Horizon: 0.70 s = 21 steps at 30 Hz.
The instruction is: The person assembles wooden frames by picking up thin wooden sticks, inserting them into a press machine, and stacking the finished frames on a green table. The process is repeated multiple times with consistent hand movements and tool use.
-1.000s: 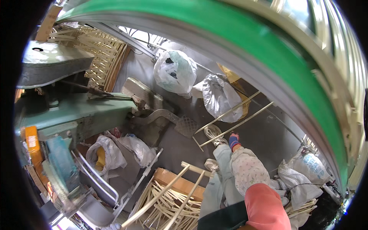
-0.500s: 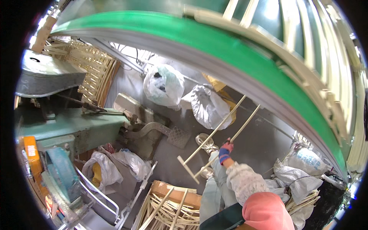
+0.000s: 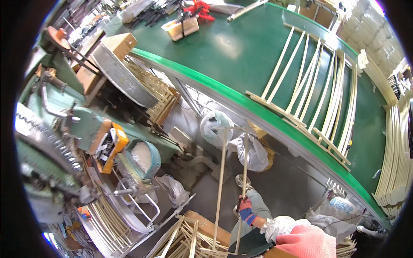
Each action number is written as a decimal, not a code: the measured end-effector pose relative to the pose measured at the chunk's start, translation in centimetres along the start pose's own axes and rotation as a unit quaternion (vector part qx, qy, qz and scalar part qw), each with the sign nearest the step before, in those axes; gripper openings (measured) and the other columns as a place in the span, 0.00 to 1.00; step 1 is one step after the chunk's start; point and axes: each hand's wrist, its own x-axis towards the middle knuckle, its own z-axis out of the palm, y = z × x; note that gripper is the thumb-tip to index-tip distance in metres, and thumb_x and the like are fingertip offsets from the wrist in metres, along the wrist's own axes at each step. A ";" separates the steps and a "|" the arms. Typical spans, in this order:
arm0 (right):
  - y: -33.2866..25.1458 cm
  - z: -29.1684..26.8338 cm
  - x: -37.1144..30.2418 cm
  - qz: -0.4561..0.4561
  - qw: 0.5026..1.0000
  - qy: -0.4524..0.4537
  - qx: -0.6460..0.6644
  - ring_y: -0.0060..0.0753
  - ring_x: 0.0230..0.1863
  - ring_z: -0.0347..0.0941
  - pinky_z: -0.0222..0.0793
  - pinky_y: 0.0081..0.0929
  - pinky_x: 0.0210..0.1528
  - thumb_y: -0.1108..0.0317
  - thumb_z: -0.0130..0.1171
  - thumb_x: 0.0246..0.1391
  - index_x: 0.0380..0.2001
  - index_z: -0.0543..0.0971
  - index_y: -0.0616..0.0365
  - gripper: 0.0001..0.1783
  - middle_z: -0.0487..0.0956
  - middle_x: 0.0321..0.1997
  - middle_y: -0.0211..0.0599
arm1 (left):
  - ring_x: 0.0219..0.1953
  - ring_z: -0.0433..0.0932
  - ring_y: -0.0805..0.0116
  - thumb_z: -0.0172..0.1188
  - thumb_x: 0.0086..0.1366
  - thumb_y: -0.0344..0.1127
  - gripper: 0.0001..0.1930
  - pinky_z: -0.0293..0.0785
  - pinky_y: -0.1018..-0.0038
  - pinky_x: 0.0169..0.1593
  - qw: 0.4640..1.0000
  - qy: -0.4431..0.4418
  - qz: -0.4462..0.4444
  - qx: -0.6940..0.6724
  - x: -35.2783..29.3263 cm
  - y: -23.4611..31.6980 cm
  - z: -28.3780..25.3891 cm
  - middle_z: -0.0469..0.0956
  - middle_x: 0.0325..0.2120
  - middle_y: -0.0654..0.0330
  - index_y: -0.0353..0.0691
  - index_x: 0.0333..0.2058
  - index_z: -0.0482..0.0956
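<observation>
My right hand (image 3: 247, 210), in a dark blue and red glove, is closed around one rod of a light wooden frame (image 3: 221, 180). Two long, slim pale rods, roughly parallel, make up this frame, with a short thin crosspiece (image 3: 241, 127) at the far end. Its near end hangs over a cardboard box of loose pale wooden strips (image 3: 206, 219) beside my legs. The frame is off the table, over the floor. My left hand is out of sight.
A green-topped table (image 3: 232, 64) curves across the back, with several similar pale frames (image 3: 309, 81) lying on it. To the left stands a green machine with a pedal (image 3: 219, 172) and an orange box (image 3: 114, 148). White bags (image 3: 254, 152) sit on the floor.
The held frame has swung round: its crosspiece, near my legs before, is now at the far end. My view has lifted, so more of the tabletop shows.
</observation>
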 end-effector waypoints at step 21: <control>-27.8 3.9 -5.2 -0.098 0.959 -0.228 0.137 0.15 0.16 0.61 0.55 0.15 0.16 0.60 0.50 0.59 0.28 0.71 0.52 0.10 0.68 0.17 0.22 | 0.28 0.71 0.63 0.45 0.67 0.44 0.14 0.71 0.65 0.41 0.923 0.022 -0.095 -0.372 -0.2 8.5 10.8 0.72 0.22 0.60 0.42 0.28 0.69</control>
